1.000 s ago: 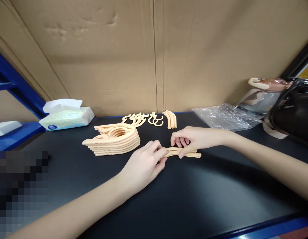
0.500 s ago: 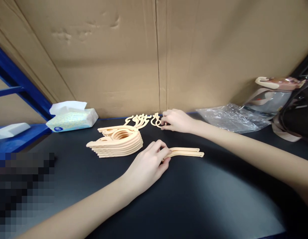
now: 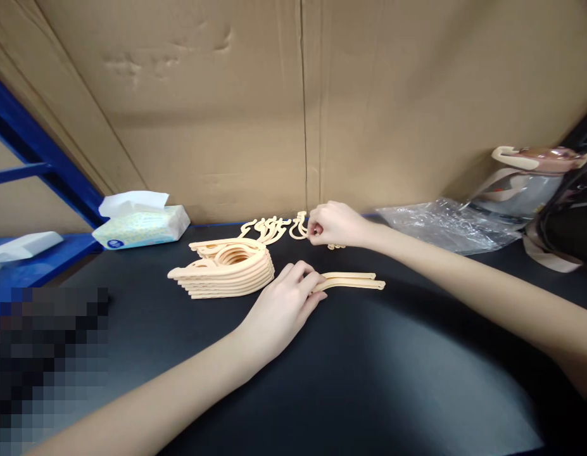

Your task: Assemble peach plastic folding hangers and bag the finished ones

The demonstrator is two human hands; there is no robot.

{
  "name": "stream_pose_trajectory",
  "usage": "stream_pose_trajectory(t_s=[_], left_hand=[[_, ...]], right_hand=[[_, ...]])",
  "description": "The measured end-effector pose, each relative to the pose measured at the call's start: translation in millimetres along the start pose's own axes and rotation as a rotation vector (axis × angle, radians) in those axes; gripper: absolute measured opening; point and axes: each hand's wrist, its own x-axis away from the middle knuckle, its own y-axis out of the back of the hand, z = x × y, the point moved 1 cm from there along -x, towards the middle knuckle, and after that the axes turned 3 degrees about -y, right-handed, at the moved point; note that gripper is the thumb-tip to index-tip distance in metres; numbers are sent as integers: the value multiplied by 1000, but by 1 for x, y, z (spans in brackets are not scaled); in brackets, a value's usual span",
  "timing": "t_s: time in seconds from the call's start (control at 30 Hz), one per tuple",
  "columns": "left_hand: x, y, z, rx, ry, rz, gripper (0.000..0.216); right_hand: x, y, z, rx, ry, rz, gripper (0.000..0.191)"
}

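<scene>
My left hand [image 3: 287, 303] is closed on two slim cream plastic hanger arms [image 3: 353, 279], whose far ends stick out to the right. Just left of it stands a stack of cream folded plastic hangers [image 3: 227, 269]. Farther back, my right hand [image 3: 335, 225] is curled in a pinch beside a few small cream hanger hooks [image 3: 299, 229]. Its fingers hide whatever they hold. Some small cream pieces [image 3: 336, 246] peek out below that hand. More loose hooks [image 3: 271, 230] lie behind the stack.
A tissue pack [image 3: 141, 227] sits at the back left, near a blue metal frame [image 3: 60, 183]. Cardboard [image 3: 217, 126] walls off the back. To the right are a crumpled clear plastic bag [image 3: 449, 225] and a clear bottle with a handle [image 3: 525, 183] on the black tabletop [image 3: 369, 386].
My right hand has lifted slightly and its fingers have curled tighter, revealing small pieces beneath it. The left hand keeps its hold on the hanger arms. The view has shifted a little.
</scene>
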Motion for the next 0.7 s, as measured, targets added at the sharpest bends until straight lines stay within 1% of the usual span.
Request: stream_pose_trajectory(t_s=[0.1, 0.17, 0.2, 0.27, 0.33, 0.4, 0.43, 0.5, 0.53, 0.63, 0.7], left_hand=[[-1, 1, 0, 4, -4, 2, 11], [-1, 1, 0, -1, -4, 0, 13], [-1, 1, 0, -5, -2, -2, 13], [-1, 0, 0, -15, 2, -8, 15], [-1, -1, 1, -25, 4, -18, 14], [-2, -2, 1, -20, 2, -27, 13], [-2, -2, 2, -10, 5, -31, 13], [-3, -2, 2, 20, 20, -36, 12], [-3, -2, 3, 32, 32, -38, 12], [-5, -1, 4, 56, 56, -47, 11], [-6, -1, 5, 65, 56, -55, 11]], right_hand=[[13, 21, 6, -23, -3, -22, 12], [27, 37, 14, -43, 41, -52, 11], [35, 44, 19, -48, 62, -71, 11], [56, 56, 30, -81, 96, -58, 11], [80, 63, 42, -115, 95, -59, 11], [106, 65, 55, -154, 111, -52, 12], [118, 65, 62, -196, 118, -9, 12], [140, 63, 75, -279, 84, 46, 13], [149, 62, 82, -328, 82, 48, 14], [164, 55, 97, -352, 55, 105, 17], [166, 50, 102, -309, 80, 118, 17]])
